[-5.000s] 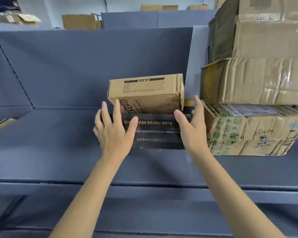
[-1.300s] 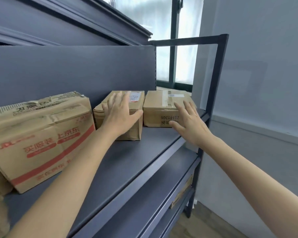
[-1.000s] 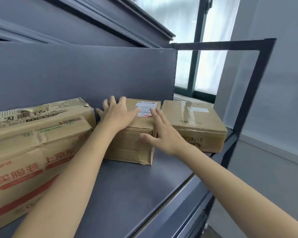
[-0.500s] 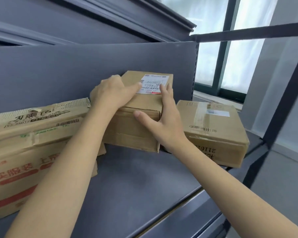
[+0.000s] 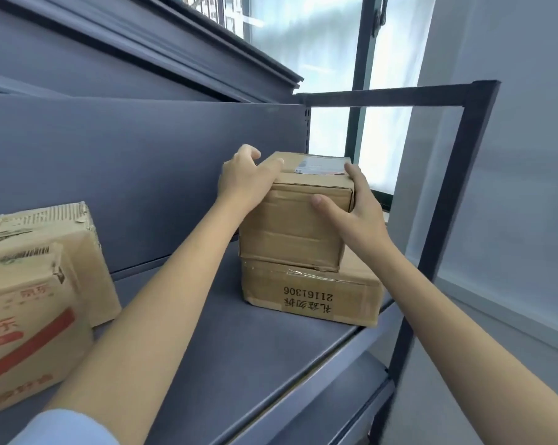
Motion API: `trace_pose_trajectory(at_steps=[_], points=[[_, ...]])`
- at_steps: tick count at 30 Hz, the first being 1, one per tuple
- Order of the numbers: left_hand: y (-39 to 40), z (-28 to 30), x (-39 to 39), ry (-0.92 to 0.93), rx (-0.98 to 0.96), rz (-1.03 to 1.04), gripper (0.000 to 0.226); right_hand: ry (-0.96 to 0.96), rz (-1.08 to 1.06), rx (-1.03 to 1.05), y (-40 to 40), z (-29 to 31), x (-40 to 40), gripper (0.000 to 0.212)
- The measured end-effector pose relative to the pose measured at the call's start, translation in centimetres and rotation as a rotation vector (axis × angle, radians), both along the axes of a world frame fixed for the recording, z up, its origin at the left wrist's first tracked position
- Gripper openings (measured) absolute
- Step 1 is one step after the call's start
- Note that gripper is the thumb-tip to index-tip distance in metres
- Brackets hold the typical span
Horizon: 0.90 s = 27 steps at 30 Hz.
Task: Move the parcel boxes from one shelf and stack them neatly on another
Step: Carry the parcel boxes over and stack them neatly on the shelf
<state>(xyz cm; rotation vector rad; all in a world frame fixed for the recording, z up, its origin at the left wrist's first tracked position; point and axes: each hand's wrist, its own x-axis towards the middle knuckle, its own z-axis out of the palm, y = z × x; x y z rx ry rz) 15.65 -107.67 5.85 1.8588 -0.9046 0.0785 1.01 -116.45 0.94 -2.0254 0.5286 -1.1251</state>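
Now lifted off the grey shelf (image 5: 245,342) and set atop the taped parcel box (image 5: 313,295): small labelled parcel box (image 5: 295,226), earlier beside it; gripped at its left top corner by left hand (image 5: 244,184), fingers curled; clasped on its right side by right hand (image 5: 351,216); large red-printed carton (image 5: 30,303) far left.

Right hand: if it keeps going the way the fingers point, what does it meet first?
The right hand already grips the small box; past the box its fingers point toward the window, nothing between that shows. Depth unclear.
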Motion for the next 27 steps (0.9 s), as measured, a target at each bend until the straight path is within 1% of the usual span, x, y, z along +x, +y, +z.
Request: trace_pose_trajectory(at_steps=[2, 4, 6, 8, 11, 13, 14, 19, 21, 23, 24, 27], points=[[0.1, 0.1, -0.3, 0.025, -0.046, -0.045, 0.060, -0.023, 0.000, 0.014, -0.3, 0.4, -0.3, 0.081], [0.9, 0.3, -0.7, 0.008, -0.088, -0.054, 0.065, -0.054, -0.053, -0.052, 0.2, 0.8, -0.6, 0.087], [2.5, 0.3, -0.8, -0.066, -0.110, -0.006, 0.064, -0.109, -0.152, -0.201, 1.6, 1.2, -0.7, 0.093], [4.6, 0.7, -0.3, -0.208, -0.085, 0.080, 0.060, -0.198, -0.166, -0.333, 3.8, 1.9, -0.2, 0.091], [9.0, 0.8, 1.5, -0.441, 0.052, 0.220, 0.051, -0.235, 0.003, -0.401, 7.5, 2.0, 2.1, 0.086], [12.5, 0.2, 2.9, -0.546, 0.150, 0.314, 0.047, -0.218, 0.148, -0.376, 9.7, 1.0, 4.5, 0.082], [14.6, -0.2, 3.5, -0.570, 0.189, 0.365, 0.045, -0.191, 0.220, -0.340, 10.9, 0.1, 5.7, 0.080], [25.5, -2.3, 5.3, -0.528, 0.338, 0.635, 0.041, 0.064, 0.564, -0.133, 16.8, -4.0, 11.3, 0.080], [28.9, -3.2, 5.2, -0.469, 0.409, 0.721, 0.041, 0.127, 0.654, -0.113, 18.9, -5.1, 12.9, 0.079], [31.0, -4.6, 4.8, -0.413, 0.491, 0.760, 0.041, 0.169, 0.704, -0.131, 20.7, -6.1, 14.1, 0.078], [31.8, -5.4, 4.6, -0.398, 0.544, 0.774, 0.044, 0.174, 0.720, -0.120, 21.5, -6.5, 14.4, 0.078], [33.1, -6.8, 4.0, -0.402, 0.714, 0.784, 0.071, 0.124, 0.702, -0.018, 23.3, -7.1, 14.9, 0.079]])
